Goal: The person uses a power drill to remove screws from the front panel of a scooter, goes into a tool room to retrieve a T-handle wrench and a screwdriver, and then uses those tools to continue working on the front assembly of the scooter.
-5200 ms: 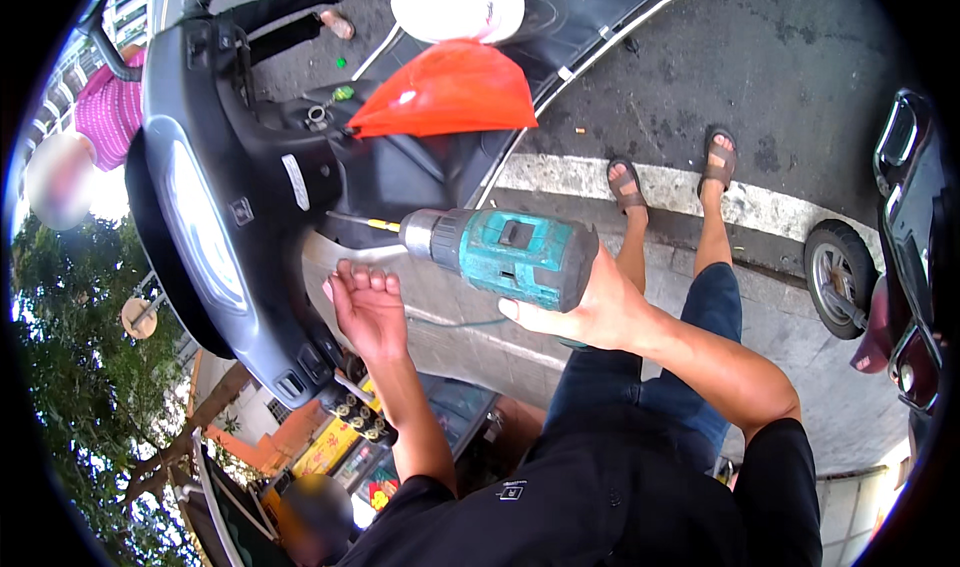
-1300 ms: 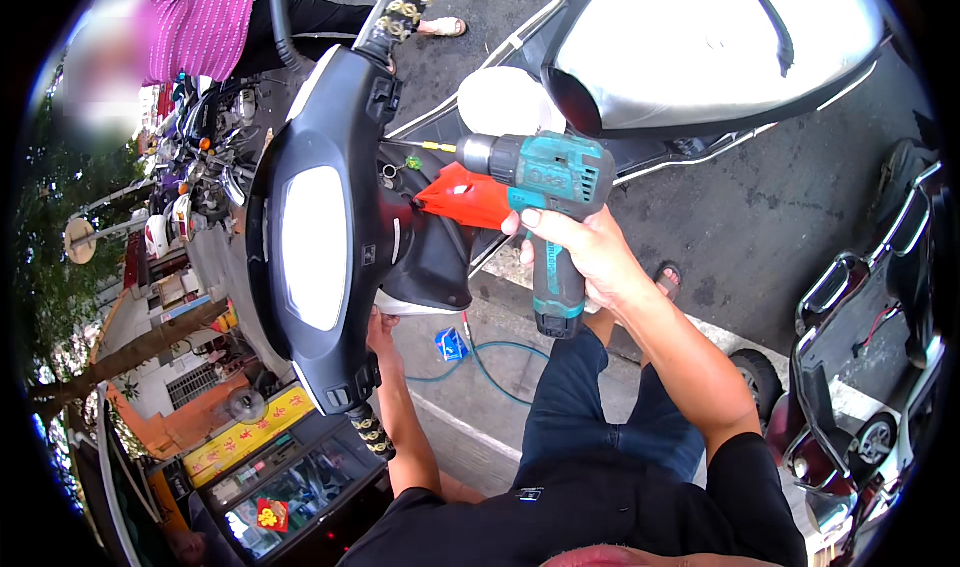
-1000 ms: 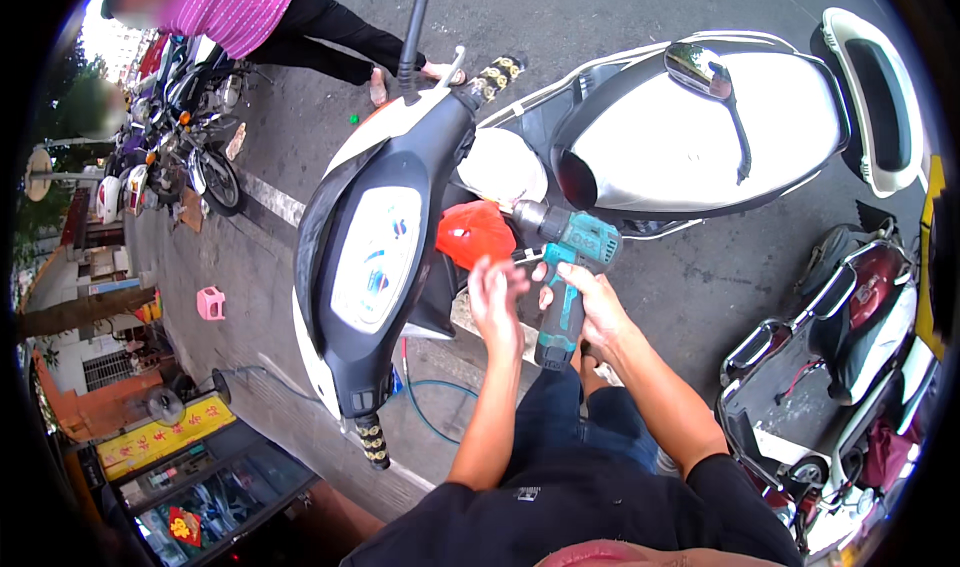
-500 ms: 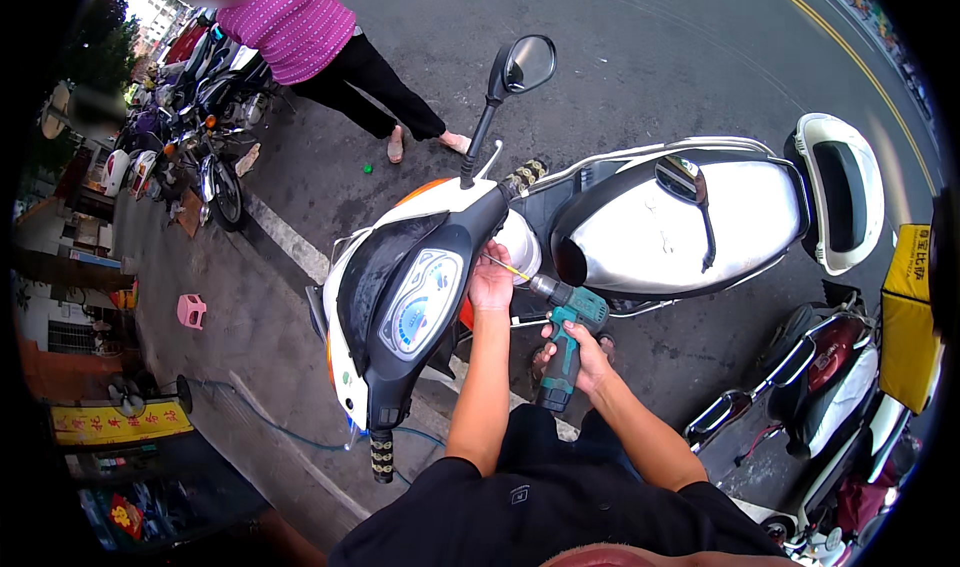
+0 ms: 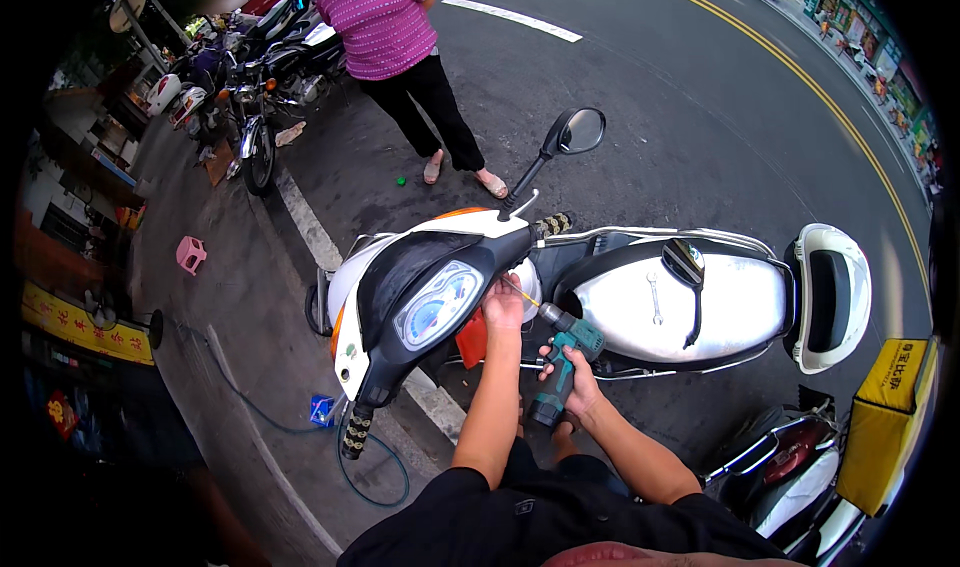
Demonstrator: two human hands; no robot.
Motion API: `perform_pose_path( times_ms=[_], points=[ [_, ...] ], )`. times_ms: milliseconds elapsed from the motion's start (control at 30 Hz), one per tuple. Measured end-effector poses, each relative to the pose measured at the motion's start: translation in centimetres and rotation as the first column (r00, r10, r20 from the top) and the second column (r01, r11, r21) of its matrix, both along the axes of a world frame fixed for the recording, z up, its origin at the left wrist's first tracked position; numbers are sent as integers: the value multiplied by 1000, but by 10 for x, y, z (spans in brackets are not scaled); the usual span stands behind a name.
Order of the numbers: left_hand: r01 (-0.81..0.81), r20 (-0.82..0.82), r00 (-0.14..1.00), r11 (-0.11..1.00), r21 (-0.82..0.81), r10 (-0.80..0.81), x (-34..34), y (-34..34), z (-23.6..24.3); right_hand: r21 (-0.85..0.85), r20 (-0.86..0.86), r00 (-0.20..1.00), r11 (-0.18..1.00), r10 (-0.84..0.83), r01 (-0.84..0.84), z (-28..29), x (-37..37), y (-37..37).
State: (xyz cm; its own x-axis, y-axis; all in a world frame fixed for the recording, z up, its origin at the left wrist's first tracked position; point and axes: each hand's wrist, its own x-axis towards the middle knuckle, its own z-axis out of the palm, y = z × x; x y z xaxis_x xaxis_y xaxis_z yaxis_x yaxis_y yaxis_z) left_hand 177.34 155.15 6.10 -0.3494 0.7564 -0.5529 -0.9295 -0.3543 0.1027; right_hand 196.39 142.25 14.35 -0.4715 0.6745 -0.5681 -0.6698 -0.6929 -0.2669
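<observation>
My right hand [image 5: 583, 392] grips the teal and black cordless drill [image 5: 567, 347], whose long bit with a yellow section points up-left toward the underside of the white and black scooter's front panel [image 5: 430, 307]. My left hand [image 5: 502, 305] is palm up below that panel, fingers curled at the bit's tip; what they hold is too small to make out. Behind it sit a red bag [image 5: 470, 345] and a white rounded object [image 5: 530, 277]. On the silver seat cover [image 5: 610, 307] lie a loose mirror [image 5: 683, 265] and a wrench [image 5: 655, 297].
A person [image 5: 390, 37] in a pink top stands beyond the scooter. Parked motorbikes [image 5: 260, 117] line the upper left. A pink stool [image 5: 191, 257], blue packet [image 5: 322, 410] and hose [image 5: 385, 462] are on the pavement. A yellow delivery box [image 5: 885, 427] and another scooter stand at right.
About a second ago my left hand was open beside the drill; it has since moved up under the panel to the bit's tip. The view has shifted, bringing more road into sight.
</observation>
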Motion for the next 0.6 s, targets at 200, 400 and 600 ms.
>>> perform_pose_path(
  times_ms=[200, 400, 600],
  points=[
    [-61, -103, 993, 996, -61, 54, 6, 3, 8, 1, -31, 999, 1000, 31, -31, -7, 4, 8],
    [-31, -123, 992, 1000, -4, 30, 7, 2, 3, 0, -22, 997, 997, 76, -76, -5, 20, 13],
    [398, -181, 865, 859, -322, -469, 26, -76, -38, 16, 68, 982, 984, 174, -175, 14, 97, 1]
  ],
)
